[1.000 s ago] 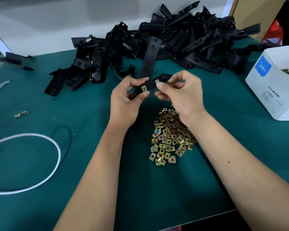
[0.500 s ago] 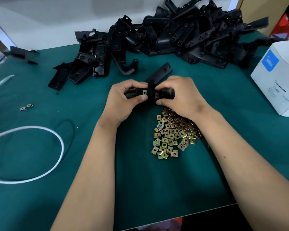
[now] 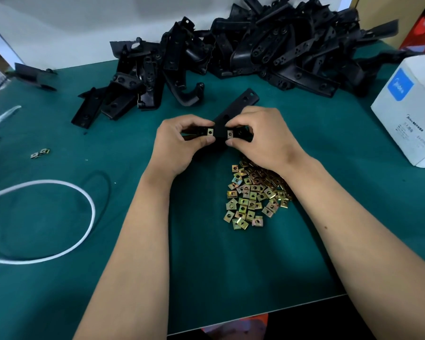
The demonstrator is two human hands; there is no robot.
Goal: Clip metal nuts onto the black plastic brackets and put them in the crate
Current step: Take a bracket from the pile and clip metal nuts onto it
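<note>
1. The left hand (image 3: 179,146) is pinching the left end of a black bracket (image 3: 233,111) between thumb and curled fingers, just beside a metal nut (image 3: 209,131) clipped onto it.
2. The right hand (image 3: 265,141) is gripping the bracket's right end the same way, fingertips beside a second clipped nut (image 3: 230,134).
3. The bracket is sitting just above the table (image 3: 157,278), near its middle, its long arm pointing toward the far right.
4. A heap of loose nuts (image 3: 253,197) is lying just beneath the right wrist, toward the near edge.
5. A pile of brackets (image 3: 268,47) is stretching along the far edge.
6. A white box (image 3: 407,114) is standing at the right edge.
7. A white cord loop (image 3: 66,217) is lying toward the left edge, two stray nuts (image 3: 40,153) beyond it.
</note>
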